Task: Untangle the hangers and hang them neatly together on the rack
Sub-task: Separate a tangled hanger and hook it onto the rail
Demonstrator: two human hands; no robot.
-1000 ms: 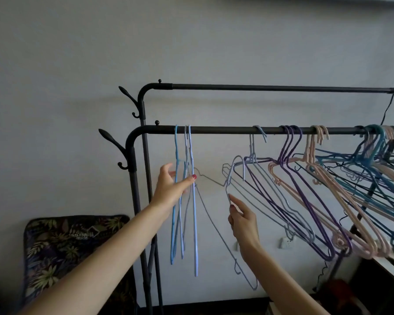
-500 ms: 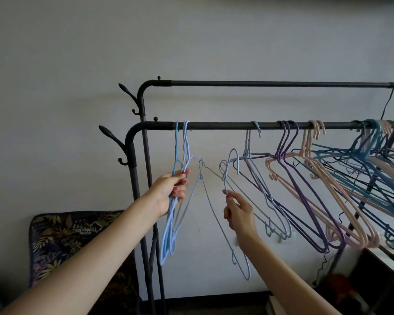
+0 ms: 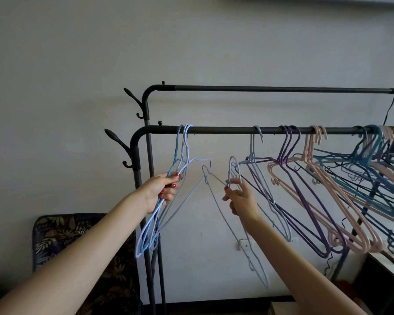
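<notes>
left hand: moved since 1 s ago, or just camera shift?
Yes. The left hand was open against the light blue hangers, level with the rack's corner post. Now it grips them and has pulled their lower ends left across the post.

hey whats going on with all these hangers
A person is sorting hangers on a black rack. The left hand grips a bunch of light blue hangers hooked on the front rail; the right hand pinches a grey hanger that is off the rail. Purple hangers and pink hangers hang further right.
</notes>
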